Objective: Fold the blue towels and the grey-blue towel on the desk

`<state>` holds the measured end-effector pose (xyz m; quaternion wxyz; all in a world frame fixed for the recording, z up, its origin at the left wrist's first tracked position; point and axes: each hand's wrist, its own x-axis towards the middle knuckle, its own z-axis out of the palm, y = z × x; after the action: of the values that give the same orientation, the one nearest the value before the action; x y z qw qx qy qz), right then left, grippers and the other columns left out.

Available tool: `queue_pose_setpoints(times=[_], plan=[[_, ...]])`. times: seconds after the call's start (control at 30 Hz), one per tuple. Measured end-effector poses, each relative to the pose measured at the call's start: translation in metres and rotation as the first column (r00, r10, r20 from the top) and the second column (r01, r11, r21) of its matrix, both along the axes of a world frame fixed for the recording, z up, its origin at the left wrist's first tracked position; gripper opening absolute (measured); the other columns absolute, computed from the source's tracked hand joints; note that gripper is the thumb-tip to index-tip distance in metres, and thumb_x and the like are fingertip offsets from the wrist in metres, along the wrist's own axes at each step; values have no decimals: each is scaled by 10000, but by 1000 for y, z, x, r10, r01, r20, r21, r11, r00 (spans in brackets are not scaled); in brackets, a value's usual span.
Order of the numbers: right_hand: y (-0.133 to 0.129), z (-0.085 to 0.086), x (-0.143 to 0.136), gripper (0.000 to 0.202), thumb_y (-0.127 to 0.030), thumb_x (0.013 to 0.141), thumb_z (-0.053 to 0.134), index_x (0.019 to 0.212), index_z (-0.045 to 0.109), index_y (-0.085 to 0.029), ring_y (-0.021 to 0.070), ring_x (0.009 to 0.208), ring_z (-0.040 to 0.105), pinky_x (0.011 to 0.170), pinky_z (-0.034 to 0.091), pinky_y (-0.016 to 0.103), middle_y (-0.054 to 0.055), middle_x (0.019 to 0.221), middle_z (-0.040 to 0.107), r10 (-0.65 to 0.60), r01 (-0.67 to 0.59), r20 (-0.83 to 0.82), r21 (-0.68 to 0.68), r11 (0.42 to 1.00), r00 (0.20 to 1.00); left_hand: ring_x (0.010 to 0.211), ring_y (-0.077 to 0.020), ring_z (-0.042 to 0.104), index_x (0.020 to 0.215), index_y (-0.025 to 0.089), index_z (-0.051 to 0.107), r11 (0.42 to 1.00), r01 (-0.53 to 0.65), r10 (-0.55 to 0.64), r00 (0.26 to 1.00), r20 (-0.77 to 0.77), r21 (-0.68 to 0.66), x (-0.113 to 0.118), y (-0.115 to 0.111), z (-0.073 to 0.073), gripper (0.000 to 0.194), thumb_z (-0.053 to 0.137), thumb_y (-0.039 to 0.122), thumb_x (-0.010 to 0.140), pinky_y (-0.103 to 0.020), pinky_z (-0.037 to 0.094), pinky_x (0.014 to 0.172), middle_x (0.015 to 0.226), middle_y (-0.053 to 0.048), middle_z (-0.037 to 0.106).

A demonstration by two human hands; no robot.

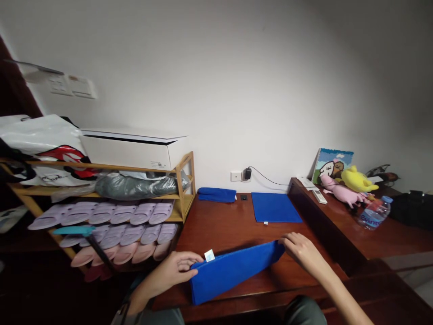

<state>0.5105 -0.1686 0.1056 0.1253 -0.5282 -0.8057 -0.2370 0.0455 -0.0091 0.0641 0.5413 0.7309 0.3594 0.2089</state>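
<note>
Currently, the left hand and right hand each pinch an end of a blue cloth, which slants between them over the table; whether its lower edge touches wood, I cannot tell. Should either pinch slacken, that end could sag and crease; uneven pulling could skew it. Beyond the right hand lies a flat blue cloth; farther, past the left, a blue bundle.

Three blue cloths, two hands, one bottle, one white box
</note>
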Motion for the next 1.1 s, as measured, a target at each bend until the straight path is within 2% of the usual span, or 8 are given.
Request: queue_pose_setpoints(times=[0.23,0.4,0.57,0.67,0.8,0.97,1.03,1.1], plan=[[0,-2,4,291,-104,1087,492,1221,696,-262,202,909,756,811,597,342,32,1087,808,4,-3,-31,4,1000,1000,1121,-321,801,1021,253,887,993,-49,56,997,-62,104,8,4,2,406,847,568,769,-404,621,1049,1166,-102,877],[2,-5,6,376,-91,1069,471,1318,686,-276,212,956,768,861,619,355,39,1113,814,-1,2,-33,30,1000,999,985,-275,802,946,239,840,984,-21,49,986,-157,177,13,5,3,318,738,501,798,-340,618,903,1029,-63,877],[3,-6,13,524,-53,1036,452,1479,620,-277,225,1021,773,898,643,364,59,1194,810,-3,3,4,70,998,1000,811,-221,725,846,238,759,939,-18,88,978,-191,344,20,2,18,189,644,381,801,-301,557,765,854,-21,809],[3,0,16,493,-55,1026,474,1442,649,-253,237,994,782,876,659,367,78,1166,809,-10,10,2,87,996,1000,722,-181,657,809,253,701,875,-79,167,975,-144,478,25,3,32,131,608,345,812,-274,510,695,761,21,734],[-2,25,19,441,-91,1047,463,1392,678,-264,222,993,808,806,671,310,82,1213,798,-53,59,-99,65,996,994,709,-168,672,814,274,680,750,-220,242,969,51,624,37,10,55,114,590,345,824,-276,542,732,785,31,747],[-8,74,26,374,-249,1127,450,1419,677,-299,226,1037,821,838,684,298,75,1304,785,-100,138,-333,90,986,938,814,-199,719,873,260,705,577,-422,277,907,318,700,61,15,98,176,599,394,916,-314,576,832,865,-10,786],[-9,94,30,351,-294,1135,467,1406,690,-295,237,1085,810,902,678,310,83,1285,786,-88,156,-400,139,978,912,890,-215,735,891,253,711,546,-468,247,883,400,696,71,16,117,184,624,411,927,-331,581,888,916,-31,793],[-12,110,35,330,-315,1134,485,1381,702,-283,240,1094,801,934,671,316,92,1256,785,-70,169,-440,190,967,895,913,-220,739,877,252,712,556,-455,192,884,425,695,80,17,134,184,647,420,918,-344,587,909,932,-41,792]])
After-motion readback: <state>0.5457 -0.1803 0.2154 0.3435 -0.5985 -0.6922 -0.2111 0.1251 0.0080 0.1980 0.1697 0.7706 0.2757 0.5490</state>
